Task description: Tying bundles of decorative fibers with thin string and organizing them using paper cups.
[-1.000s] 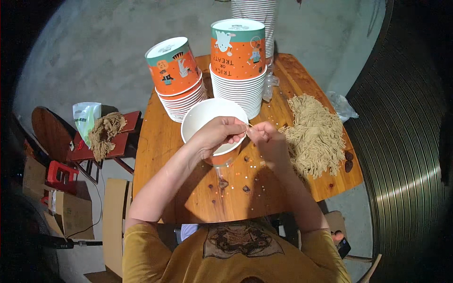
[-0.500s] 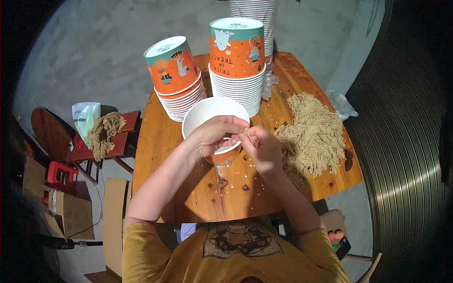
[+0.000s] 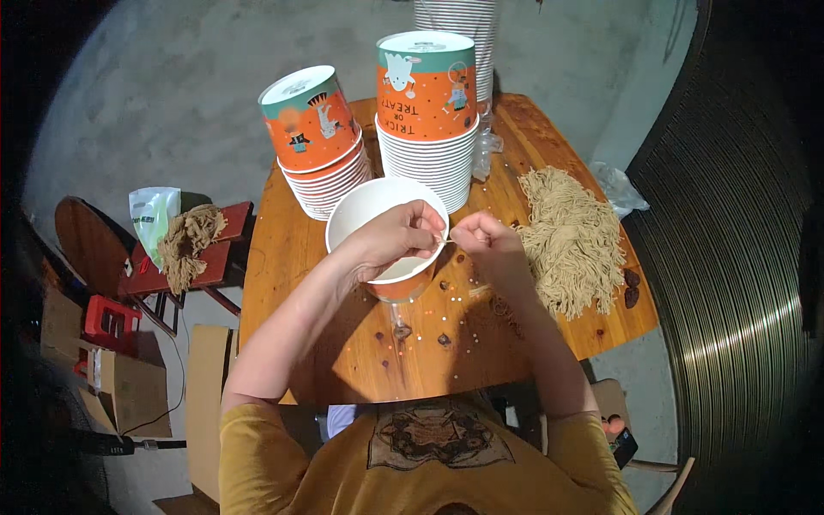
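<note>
Mid-frame, the left hand [image 3: 390, 240] grips the bucket [image 3: 378, 206] rim; the right hand [image 3: 485, 240] pinches a thin string [image 3: 448, 239]; a hard tug could tip the bucket.

- Table [image 3: 343, 360], frame centre: varnished wood, glossy.
- Paper cup [image 3: 378, 206], centre: matt white inside.
- String pile [image 3: 571, 236], right: rough pale fibre.

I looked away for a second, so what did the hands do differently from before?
The right hand drew back toward the left hand at the rim of the white paper bucket, both pinching a thin strand there. The cup stacks and string pile stayed put.
</note>
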The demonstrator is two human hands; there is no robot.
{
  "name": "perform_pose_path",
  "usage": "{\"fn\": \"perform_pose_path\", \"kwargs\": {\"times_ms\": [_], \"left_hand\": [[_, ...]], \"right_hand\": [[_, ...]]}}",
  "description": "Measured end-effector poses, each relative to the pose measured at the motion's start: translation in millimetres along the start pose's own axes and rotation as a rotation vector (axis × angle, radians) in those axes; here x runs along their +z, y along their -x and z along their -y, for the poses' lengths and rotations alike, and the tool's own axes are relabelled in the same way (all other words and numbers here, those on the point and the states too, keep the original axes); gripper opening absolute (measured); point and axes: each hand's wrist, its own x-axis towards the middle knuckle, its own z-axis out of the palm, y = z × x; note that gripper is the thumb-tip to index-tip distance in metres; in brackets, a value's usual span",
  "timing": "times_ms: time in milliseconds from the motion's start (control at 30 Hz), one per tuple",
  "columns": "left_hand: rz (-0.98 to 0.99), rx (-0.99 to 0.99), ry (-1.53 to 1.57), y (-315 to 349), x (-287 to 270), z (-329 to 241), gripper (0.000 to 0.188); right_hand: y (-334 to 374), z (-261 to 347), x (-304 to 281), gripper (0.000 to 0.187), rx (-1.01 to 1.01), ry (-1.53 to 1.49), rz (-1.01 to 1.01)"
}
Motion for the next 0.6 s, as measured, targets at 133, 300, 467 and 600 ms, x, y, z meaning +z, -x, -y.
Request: {"fn": "perform_pose_path", "kwargs": {"times_ms": [133,300,467,600], "left_hand": [[-0.017,0.133,-0.253,2,5,2,0.023],[-0.112,0.41,-0.552,1,6,10,0.02],[-0.147,0.484,-0.63,6,13,7,0.019],[-0.142,0.528,-0.686,6,9,10,0.02]], "right_hand": [[-2,-1,5,0.009,-0.041,-0.01,-0.051],[-1,6,10,0.013,-0.261,0.32,-0.082],[-3,8,13,0.013,-0.384,0.366,-0.136],[-3,12,14,0.012,-0.36,0.359,-0.125]]}}
